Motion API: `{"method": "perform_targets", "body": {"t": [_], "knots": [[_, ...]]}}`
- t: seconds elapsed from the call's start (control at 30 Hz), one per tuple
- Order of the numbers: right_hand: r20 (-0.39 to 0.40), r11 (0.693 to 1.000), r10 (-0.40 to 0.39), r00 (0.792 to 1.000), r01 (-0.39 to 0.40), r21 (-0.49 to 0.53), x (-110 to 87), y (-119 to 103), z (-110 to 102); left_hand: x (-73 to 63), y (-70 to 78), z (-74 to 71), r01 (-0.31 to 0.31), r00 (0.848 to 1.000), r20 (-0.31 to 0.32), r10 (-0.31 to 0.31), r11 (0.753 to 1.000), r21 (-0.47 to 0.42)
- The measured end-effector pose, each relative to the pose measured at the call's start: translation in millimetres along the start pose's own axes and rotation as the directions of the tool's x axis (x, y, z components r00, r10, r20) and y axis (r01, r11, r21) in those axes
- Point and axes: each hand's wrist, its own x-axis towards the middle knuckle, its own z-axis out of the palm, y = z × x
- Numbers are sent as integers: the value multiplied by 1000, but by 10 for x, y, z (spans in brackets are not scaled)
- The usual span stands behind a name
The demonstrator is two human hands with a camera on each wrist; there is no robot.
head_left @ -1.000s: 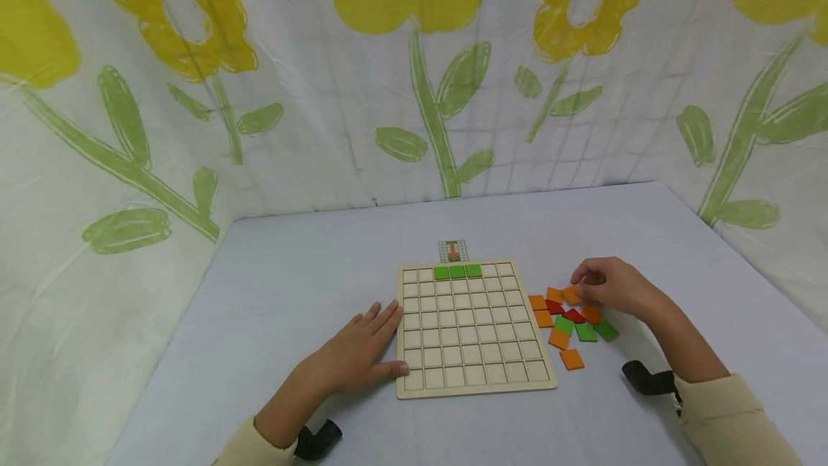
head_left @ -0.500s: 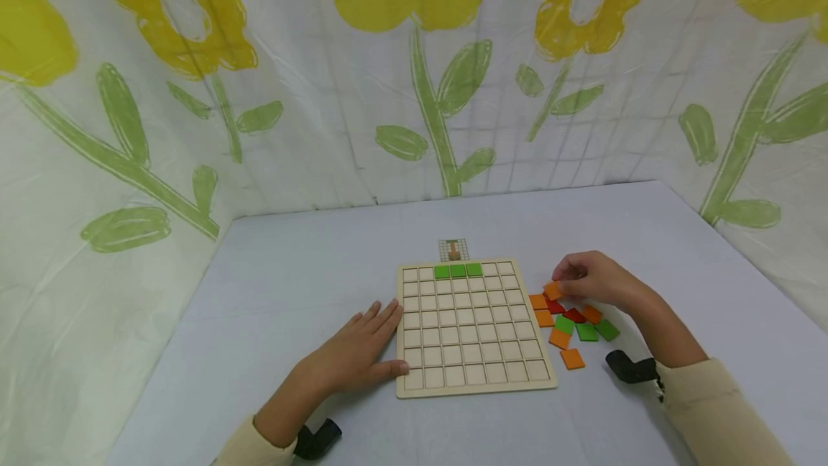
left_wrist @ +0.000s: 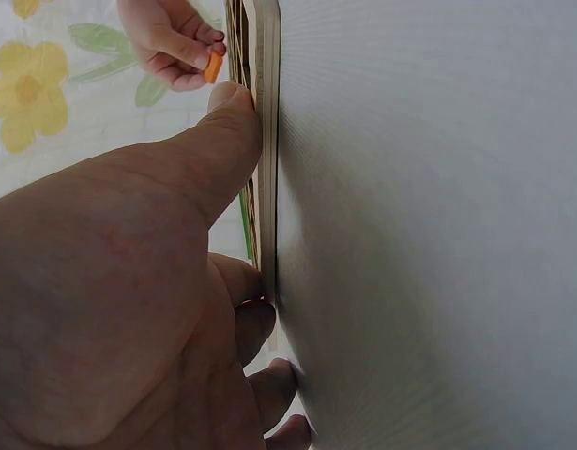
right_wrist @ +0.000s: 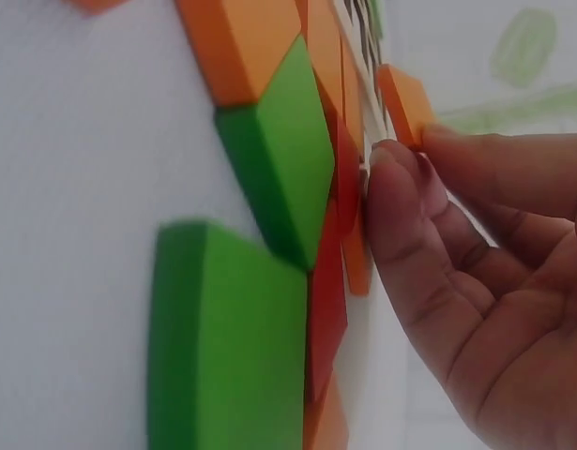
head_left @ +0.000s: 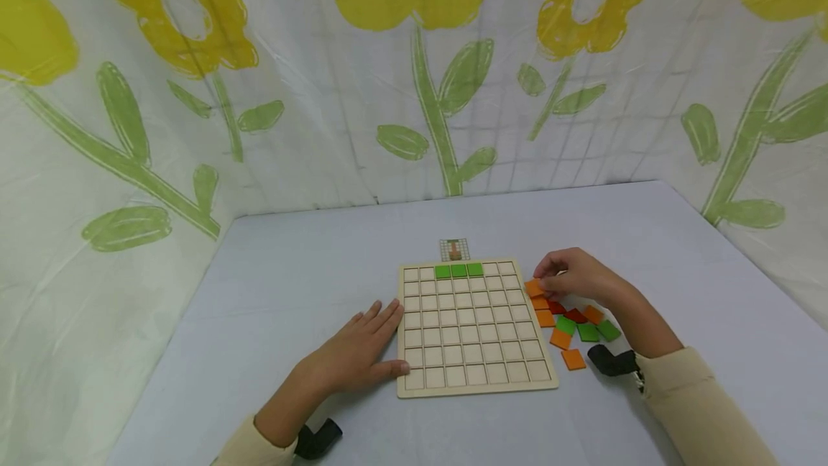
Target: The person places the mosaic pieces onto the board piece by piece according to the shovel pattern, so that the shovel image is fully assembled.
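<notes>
Pinching an orange tile [right_wrist: 406, 103] with right hand [head_left: 578, 277]; touching board [head_left: 466, 318] with spread left hand [head_left: 354, 352], maybe to hold it still.

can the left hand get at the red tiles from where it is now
Probably not without shifting: the left hand rests at the left edge of the board, which lies between it and the red tiles. The right hand, pinching an orange tile, is much nearer.

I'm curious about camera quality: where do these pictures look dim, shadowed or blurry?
Head view: fairly even light, soft shadow near the left hand; left wrist view: dimmer, with a broad shadow on the table beside the board; right wrist view: the printed leaf looks blurry.
</notes>
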Motion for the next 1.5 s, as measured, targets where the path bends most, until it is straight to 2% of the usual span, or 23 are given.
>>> {"method": "perform_targets", "body": {"t": [0.4,0.7,1.07,1.5], "knots": [[17,999,12,1000,-13,36,108,-117,109,-14,12,-11,-8,1000,-7,8,1000,-12],[28,998,-9,1000,7,69,170,-187,175,-26,18,-16,-3,1000,-9,3,1000,-21],[32,996,35,999,-38,85,279,-241,245,-26,35,-29,0,1000,-10,0,1000,-16],[52,998,6,999,-8,56,367,-299,340,-23,32,-24,-1,1000,-3,1,1000,-9]]}}
